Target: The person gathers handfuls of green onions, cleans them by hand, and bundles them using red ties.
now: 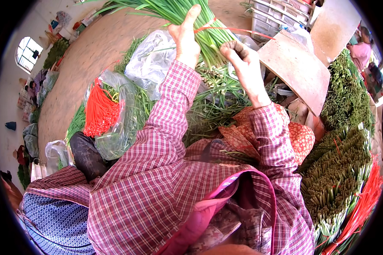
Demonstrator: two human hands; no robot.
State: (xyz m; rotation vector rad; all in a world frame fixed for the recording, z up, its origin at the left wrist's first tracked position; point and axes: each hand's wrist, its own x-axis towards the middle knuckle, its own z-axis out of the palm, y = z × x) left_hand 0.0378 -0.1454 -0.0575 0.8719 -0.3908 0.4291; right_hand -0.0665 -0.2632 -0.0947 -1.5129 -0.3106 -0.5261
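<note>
My left hand (187,36) is wrapped around a bunch of long green garlic chives (207,38), held up at the top of the view with the leaves pointing up-left. A red plastic tie (236,29) crosses the bunch, one end trailing to the right. Near the pale stem ends, my right hand (241,55) has its fingers curled and thumb against them; whether it pinches the tie or a stem cannot be told. Below the bunch lie loose green leaves (217,102). A bundle of red ties (100,111) rests on a clear plastic bag at the left.
A pale board (295,68) juts in at the right, beside stacked white plastic crates (271,19). Bundled green stalks (338,172) are piled at my right, with more red ties (360,204). Crumpled clear plastic (151,60) lies ahead. A co-worker (360,49) is at the far right.
</note>
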